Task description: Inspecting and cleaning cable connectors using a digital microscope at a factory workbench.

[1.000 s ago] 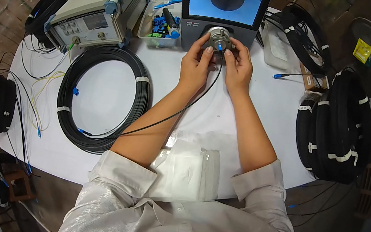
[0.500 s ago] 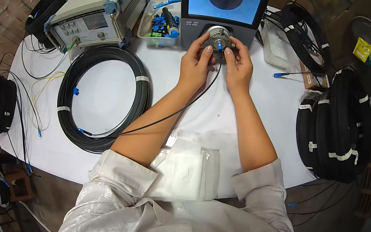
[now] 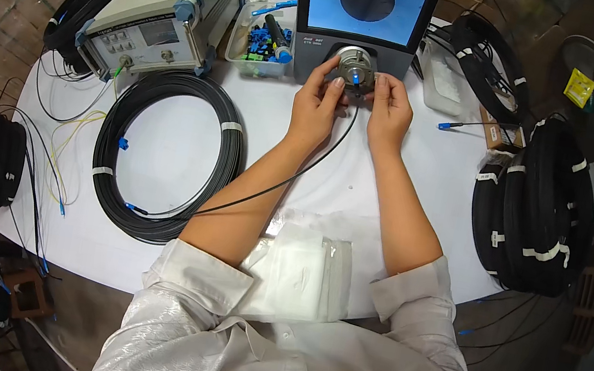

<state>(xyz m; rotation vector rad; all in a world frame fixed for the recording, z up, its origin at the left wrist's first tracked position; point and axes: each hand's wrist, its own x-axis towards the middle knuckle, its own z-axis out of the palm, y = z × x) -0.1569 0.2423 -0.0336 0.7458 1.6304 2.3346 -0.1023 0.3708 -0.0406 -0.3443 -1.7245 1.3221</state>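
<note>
Hands, left (image 3: 316,105) and right (image 3: 390,110), pinched a blue connector (image 3: 353,78) at the round metal port (image 3: 354,64) near the tabletop's (image 3: 395,171) far edge; its thin black cable (image 3: 265,188) looked light, springy, kink-prone, best gripped by the rigid plug.

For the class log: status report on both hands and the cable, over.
Left hand and right hand both at metal port, blue plug on thin black cable between fingertips. Nothing blocking.
</note>
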